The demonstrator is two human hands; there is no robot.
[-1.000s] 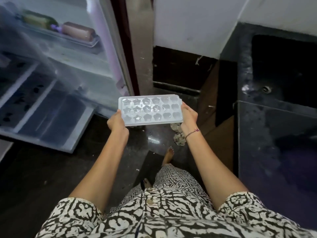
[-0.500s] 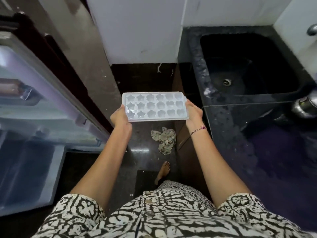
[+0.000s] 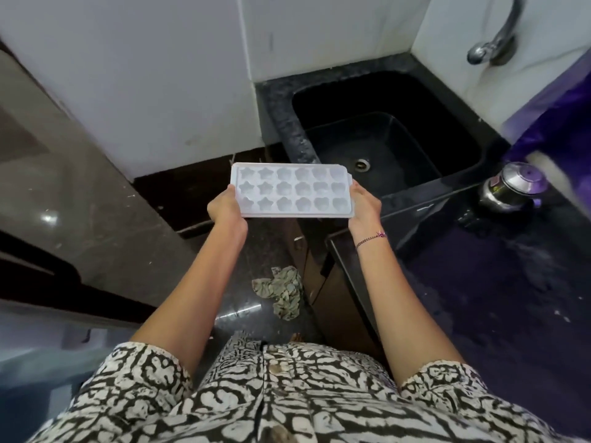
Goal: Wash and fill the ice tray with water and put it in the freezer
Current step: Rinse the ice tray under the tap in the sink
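I hold a white plastic ice tray level in front of me, its star and flower shaped cells facing up and looking dry. My left hand grips its left short edge and my right hand grips its right short edge. The tray hangs over the floor just left of the black sink, whose drain shows beyond the tray's far right corner. A metal tap juts from the wall above the sink's right side; no water runs from it. The freezer is out of view apart from a blurred pale door edge at lower left.
A dark counter runs along my right with a steel lidded pot beside the sink. A crumpled cloth lies on the dark floor below the tray. White wall panels stand ahead, and a brown tiled wall is to the left.
My view has swung right, away from the open fridge toward the sink. The tray, still held in both hands, now sits closer to the sink's left rim, and the tap has come into view.
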